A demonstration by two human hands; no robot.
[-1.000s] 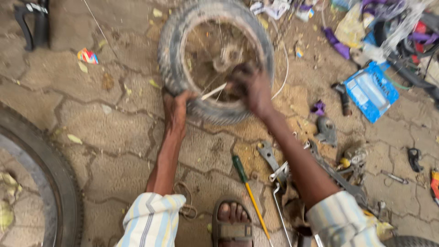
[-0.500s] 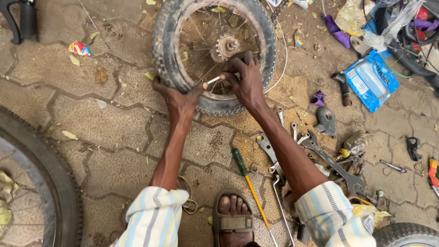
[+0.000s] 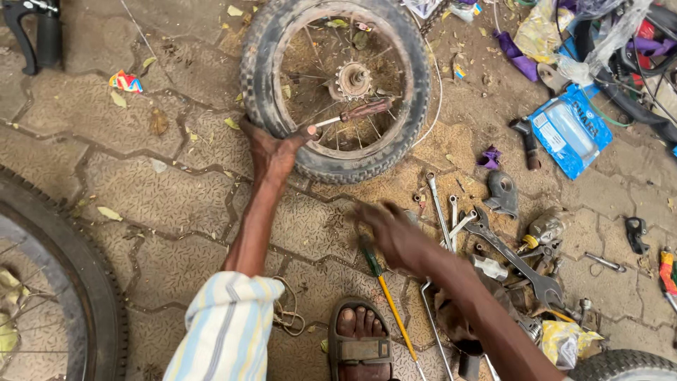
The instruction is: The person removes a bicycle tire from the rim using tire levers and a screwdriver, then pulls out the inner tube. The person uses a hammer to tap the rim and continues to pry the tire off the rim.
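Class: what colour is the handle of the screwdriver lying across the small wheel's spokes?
Reddish-brown handle, clearest in the head view.

Left hand (image 3: 273, 152) extended forward with fingers curled in a grip; right hand (image 3: 392, 233) lower, motion-blurred, fingers loosely spread, palm down.

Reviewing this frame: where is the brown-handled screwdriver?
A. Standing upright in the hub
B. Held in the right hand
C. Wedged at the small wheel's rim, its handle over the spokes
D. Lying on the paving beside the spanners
C: the brown-handled screwdriver has its tip at the rim of the small wheel, next to the left hand that grips the tyre, while the right hand is away over the paving.
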